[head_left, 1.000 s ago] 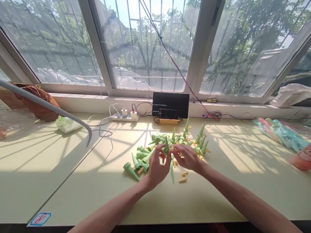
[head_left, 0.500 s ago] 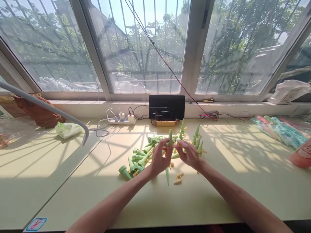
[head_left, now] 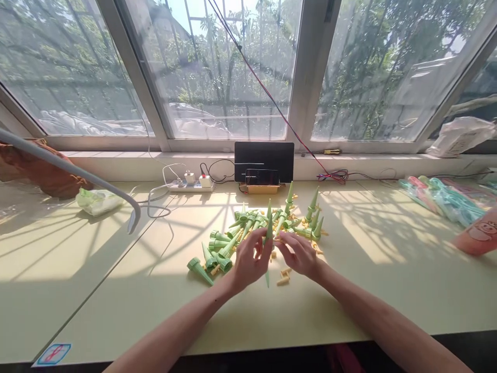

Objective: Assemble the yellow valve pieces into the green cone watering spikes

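My left hand [head_left: 248,261] is closed round an upright green plastic cone spike [head_left: 268,229], pinched between thumb and fingers. My right hand [head_left: 298,254] is closed beside it, its fingertips pinching a small yellow piece [head_left: 278,240] against the cone. Behind both hands lies a pile of green cones [head_left: 248,228], some upright, some on their sides. One long green spike [head_left: 267,274] lies on the table between my wrists. Small yellow pieces [head_left: 283,277] are scattered next to it.
A black tablet [head_left: 264,161] stands on a stand at the window sill, with a power strip [head_left: 190,184] and cables left of it. A grey lamp arm [head_left: 77,176] curves in from the left. Coloured plastic bags [head_left: 446,199] lie far right. A crumpled green bag [head_left: 97,199] lies at left.
Both hands stay together on the cone and have dropped slightly toward the table. The camera has tilted and shifted a little.
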Tool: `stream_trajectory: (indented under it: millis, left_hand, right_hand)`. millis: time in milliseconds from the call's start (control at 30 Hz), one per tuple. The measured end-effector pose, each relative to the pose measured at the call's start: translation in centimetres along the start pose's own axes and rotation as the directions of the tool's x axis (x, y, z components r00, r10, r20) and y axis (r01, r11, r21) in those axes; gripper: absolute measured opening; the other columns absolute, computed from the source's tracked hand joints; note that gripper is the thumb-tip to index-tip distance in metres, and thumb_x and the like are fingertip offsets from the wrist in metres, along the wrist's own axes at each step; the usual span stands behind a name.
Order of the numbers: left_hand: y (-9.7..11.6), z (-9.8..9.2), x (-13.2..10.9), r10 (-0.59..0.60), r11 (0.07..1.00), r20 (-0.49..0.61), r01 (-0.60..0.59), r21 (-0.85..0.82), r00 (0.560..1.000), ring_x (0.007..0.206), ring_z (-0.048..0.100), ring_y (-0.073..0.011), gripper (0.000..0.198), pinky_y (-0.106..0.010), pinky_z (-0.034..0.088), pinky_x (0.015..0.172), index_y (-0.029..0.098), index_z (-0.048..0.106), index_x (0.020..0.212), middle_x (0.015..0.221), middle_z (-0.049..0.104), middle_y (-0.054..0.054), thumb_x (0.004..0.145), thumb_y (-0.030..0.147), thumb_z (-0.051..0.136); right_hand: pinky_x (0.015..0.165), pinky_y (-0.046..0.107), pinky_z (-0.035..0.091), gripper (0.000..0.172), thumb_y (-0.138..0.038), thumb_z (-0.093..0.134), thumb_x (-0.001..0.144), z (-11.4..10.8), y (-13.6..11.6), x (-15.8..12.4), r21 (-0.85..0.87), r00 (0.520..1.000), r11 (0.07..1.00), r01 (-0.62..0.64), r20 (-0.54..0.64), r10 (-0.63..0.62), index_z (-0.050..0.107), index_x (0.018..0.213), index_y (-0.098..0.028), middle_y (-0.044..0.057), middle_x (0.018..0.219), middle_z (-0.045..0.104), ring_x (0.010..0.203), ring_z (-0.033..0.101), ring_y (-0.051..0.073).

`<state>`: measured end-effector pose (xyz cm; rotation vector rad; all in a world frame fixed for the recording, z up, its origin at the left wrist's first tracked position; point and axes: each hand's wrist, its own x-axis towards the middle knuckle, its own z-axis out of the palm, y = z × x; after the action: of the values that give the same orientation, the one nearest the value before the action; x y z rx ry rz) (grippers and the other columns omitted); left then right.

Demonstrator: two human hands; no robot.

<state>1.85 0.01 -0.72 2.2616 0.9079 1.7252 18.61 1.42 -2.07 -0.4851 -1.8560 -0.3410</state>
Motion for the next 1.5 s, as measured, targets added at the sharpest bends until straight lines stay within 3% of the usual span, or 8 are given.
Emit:
stream_trajectory:
  millis: [267, 500, 800, 1000, 1267, 1500]
  left_hand:
    - [-0.7, -0.1, -0.5, 0.073, 0.984, -0.026, -0.067, 0.166, 0.997, 0.049, 0.049, -0.0069, 0.026, -0.02, 0.045, 0.048, 0.018, 0.054, 0.116, 0.07, 0.062, 0.001, 0.09, 0.016, 0.054]
    - [-0.5, -0.5, -0.3, 0.188, 0.951, 0.045, -0.194, 0.239, 0.981, 0.073, 0.067, -0.0163, 0.047, -0.027, 0.055, 0.063, 0.02, 0.047, 0.131, 0.102, 0.07, -0.01, 0.086, 0.009, 0.056]
    - [0.0, -0.7, -0.2, 0.195, 0.95, 0.081, -0.209, 0.231, 0.977, 0.09, 0.067, -0.0199, 0.052, -0.03, 0.058, 0.072, 0.021, 0.046, 0.134, 0.108, 0.068, -0.011, 0.085, 0.005, 0.056]
    - [-0.2, -0.6, -0.3, 0.21, 0.953, 0.07, -0.22, 0.209, 0.975, 0.095, 0.066, -0.0198, 0.052, -0.03, 0.058, 0.077, 0.017, 0.047, 0.133, 0.108, 0.068, -0.011, 0.084, 0.002, 0.055]
    - [0.0, -0.5, 0.0, 0.196, 0.956, 0.1, -0.213, 0.203, 0.976, 0.1, 0.064, -0.0202, 0.054, -0.032, 0.055, 0.083, 0.016, 0.044, 0.137, 0.111, 0.066, -0.012, 0.086, 0.001, 0.052]
    - [0.3, -0.3, 0.3, 0.164, 0.957, 0.128, -0.189, 0.222, 0.978, 0.09, 0.064, -0.0195, 0.058, -0.032, 0.056, 0.074, 0.016, 0.043, 0.138, 0.105, 0.066, -0.011, 0.083, 0.007, 0.058]
  right_hand:
    - [0.075, 0.033, 0.063, 0.044, -0.009, 0.051, 0.092, -0.4, 0.1, 0.8, 0.069, 0.996, 0.998, -0.005, 0.086, -0.001, 0.045, 0.135, -0.019, 0.011, 0.101, 0.073, 0.094, 0.072, 0.022]
    - [0.071, 0.033, 0.062, 0.037, -0.01, 0.05, 0.094, 0.0, 0.1, 0.6, 0.054, 0.996, 0.997, -0.062, 0.067, 0.058, 0.048, 0.13, -0.02, 0.009, 0.093, 0.072, 0.087, 0.071, 0.021]
    - [0.052, 0.026, 0.048, 0.024, -0.011, 0.046, 0.095, -0.3, -0.2, 0.9, 0.059, 0.99, 0.995, -0.076, 0.12, 0.069, 0.049, 0.118, -0.017, 0.004, 0.074, 0.062, 0.062, 0.058, 0.015]
    - [0.047, 0.023, 0.037, 0.01, -0.012, 0.044, 0.096, -0.3, -0.2, 0.9, 0.04, 0.979, 0.996, -0.084, 0.19, 0.075, 0.051, 0.101, -0.016, -0.002, 0.061, 0.052, 0.05, 0.046, 0.011]
    - [0.047, 0.023, 0.032, 0.014, -0.012, 0.043, 0.096, -0.5, -0.1, 0.9, 0.042, 0.969, 0.991, -0.126, 0.22, 0.113, 0.051, 0.087, -0.018, -0.003, 0.06, 0.054, 0.048, 0.045, 0.009]
    - [0.047, 0.023, 0.029, 0.015, -0.012, 0.043, 0.096, -0.4, -0.2, 0.6, 0.055, 0.967, 0.984, -0.168, 0.201, 0.154, 0.052, 0.085, -0.018, -0.004, 0.057, 0.049, 0.047, 0.04, 0.008]
